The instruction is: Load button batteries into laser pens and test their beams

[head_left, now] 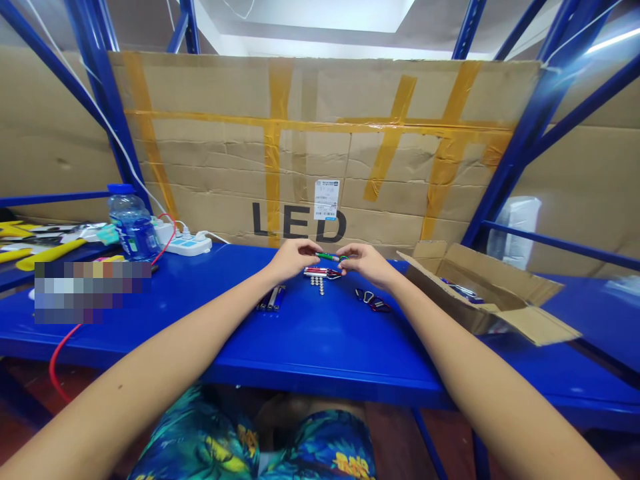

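A small green flashlight [328,257], a slim tube, spans the gap between my two hands above the table. My left hand [293,260] is closed, its fingertips pinching the left end. At the other end, the fingers of my right hand [369,261] close around a green loop-like part. Just below lie red and silver flashlights [316,272] with carabiner clips at their right. Several button cells [318,283] sit in short rows in front of these. Dark tubes [273,298] lie side by side near my left forearm. Loose carabiners [373,300] lie beside my right forearm.
An open cardboard box [480,293] with metallic items stands at the right. A water bottle [131,223], a white power strip [187,245] and yellow-handled tools [50,255] are at the left. A large taped cardboard sheet [225,160] closes the back of the blue table [320,347].
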Demonstrator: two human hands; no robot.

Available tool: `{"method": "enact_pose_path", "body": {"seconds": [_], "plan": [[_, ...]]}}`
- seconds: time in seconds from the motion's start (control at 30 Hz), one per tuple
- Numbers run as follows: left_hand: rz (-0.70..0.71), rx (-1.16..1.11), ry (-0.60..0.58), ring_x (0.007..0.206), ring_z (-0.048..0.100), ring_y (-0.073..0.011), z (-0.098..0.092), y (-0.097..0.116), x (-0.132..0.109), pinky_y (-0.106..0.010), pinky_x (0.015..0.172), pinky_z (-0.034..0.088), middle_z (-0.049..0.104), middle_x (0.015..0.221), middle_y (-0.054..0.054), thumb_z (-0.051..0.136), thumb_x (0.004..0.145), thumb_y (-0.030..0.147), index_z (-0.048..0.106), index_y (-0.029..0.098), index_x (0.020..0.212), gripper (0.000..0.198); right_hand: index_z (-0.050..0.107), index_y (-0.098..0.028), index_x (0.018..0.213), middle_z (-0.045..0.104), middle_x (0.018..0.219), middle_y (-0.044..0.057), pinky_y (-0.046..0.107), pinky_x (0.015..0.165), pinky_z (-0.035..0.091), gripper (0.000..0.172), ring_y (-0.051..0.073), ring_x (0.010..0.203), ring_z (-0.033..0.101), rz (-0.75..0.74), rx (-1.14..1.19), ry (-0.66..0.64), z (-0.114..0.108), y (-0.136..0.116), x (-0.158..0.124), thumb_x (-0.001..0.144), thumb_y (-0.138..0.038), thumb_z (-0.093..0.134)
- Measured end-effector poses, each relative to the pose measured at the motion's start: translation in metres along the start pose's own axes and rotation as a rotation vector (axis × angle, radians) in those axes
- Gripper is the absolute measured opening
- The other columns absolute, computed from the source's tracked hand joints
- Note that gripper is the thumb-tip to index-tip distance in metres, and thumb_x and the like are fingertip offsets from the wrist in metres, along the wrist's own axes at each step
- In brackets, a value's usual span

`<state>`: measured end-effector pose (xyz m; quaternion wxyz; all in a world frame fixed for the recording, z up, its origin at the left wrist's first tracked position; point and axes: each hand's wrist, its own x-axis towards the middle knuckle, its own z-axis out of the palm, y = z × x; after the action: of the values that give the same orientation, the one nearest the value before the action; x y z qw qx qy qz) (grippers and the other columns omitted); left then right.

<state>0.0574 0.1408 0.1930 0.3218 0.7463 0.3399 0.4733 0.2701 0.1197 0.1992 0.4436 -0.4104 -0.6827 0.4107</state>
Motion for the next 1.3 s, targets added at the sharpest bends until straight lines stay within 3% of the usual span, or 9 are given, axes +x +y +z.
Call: {"method": "enact_pose_path", "body": {"seconds": [0.17,0.3,0.4,0.6,0.77,0.93,1.07,1.3], "plan": [[0.011,0.170,0.033,0.067,0.061,-0.0145,0.000,-0.003,0.000,-0.028,0.064,0.047,0.069,0.072,-0.003,0.065,0.072,0.017,0.071,0.013,0.085,0.015,0.066,-0.012,0.092,0.069,0.065,0.003,0.032,0.071,0.054,0.026,0.016,0.061,0.066,-0.017,-0.092,0.070,-0.001,0.006,0.006,0.066,-0.006,0.067],[0.009,0.255,0.070,0.071,0.064,-0.0170,-0.003,-0.008,0.002,-0.030,0.068,0.049,0.071,0.078,-0.005,0.065,0.072,0.017,0.070,0.015,0.084,0.013,0.068,-0.012,0.081,0.069,0.062,0.005,0.031,0.069,0.055,0.013,0.018,0.062,0.068,-0.047,-0.159,0.111,-0.004,0.015,0.014,0.069,-0.008,0.067],[-0.039,0.122,0.082,0.065,0.065,-0.0165,-0.004,-0.008,0.004,-0.031,0.067,0.051,0.070,0.070,-0.004,0.065,0.074,0.016,0.068,0.014,0.082,0.009,0.067,-0.012,0.076,0.068,0.063,0.005,0.031,0.065,0.055,0.004,0.017,0.059,0.067,-0.080,-0.167,0.164,-0.005,0.016,0.018,0.072,-0.013,0.065],[-0.036,-0.129,0.106,0.062,0.066,-0.0148,-0.004,0.003,0.004,-0.033,0.070,0.054,0.070,0.067,-0.006,0.067,0.077,0.015,0.065,0.010,0.086,0.011,0.069,-0.013,0.092,0.072,0.080,0.007,0.030,0.066,0.052,0.025,0.017,0.071,0.064,-0.221,-0.245,0.193,-0.004,0.004,0.010,0.071,-0.026,0.069],[-0.026,-0.169,0.107,0.063,0.066,-0.0148,-0.003,0.005,0.003,-0.033,0.070,0.055,0.070,0.068,-0.006,0.068,0.077,0.017,0.065,0.009,0.087,0.013,0.069,-0.012,0.083,0.066,0.064,0.005,0.026,0.051,0.047,0.021,0.014,0.058,0.059,-0.185,-0.208,0.134,-0.003,-0.003,0.005,0.074,-0.030,0.064],[-0.026,-0.127,0.063,0.061,0.065,-0.0140,-0.003,0.002,0.003,-0.031,0.065,0.055,0.068,0.065,-0.005,0.069,0.077,0.019,0.066,0.010,0.084,0.012,0.064,-0.013,0.077,0.066,0.062,0.005,0.028,0.051,0.050,0.014,0.015,0.054,0.061,-0.158,-0.047,0.187,-0.004,-0.001,0.009,0.069,-0.025,0.066],[-0.023,-0.093,0.053,0.062,0.065,-0.0149,-0.003,0.001,0.003,-0.031,0.064,0.054,0.067,0.065,-0.004,0.068,0.077,0.019,0.065,0.012,0.082,0.009,0.062,-0.014,0.083,0.069,0.069,0.006,0.031,0.055,0.055,0.022,0.017,0.060,0.065,-0.149,0.098,0.218,-0.005,-0.001,0.011,0.064,-0.021,0.071],[0.060,0.188,-0.003,0.067,0.063,-0.0154,-0.011,-0.013,0.009,-0.030,0.067,0.050,0.069,0.075,-0.003,0.065,0.075,0.021,0.066,0.016,0.087,0.013,0.063,-0.014,0.074,0.066,0.059,0.004,0.028,0.053,0.050,0.009,0.014,0.053,0.060,-0.131,-0.193,0.236,-0.005,0.006,0.012,0.069,-0.021,0.067]]}}
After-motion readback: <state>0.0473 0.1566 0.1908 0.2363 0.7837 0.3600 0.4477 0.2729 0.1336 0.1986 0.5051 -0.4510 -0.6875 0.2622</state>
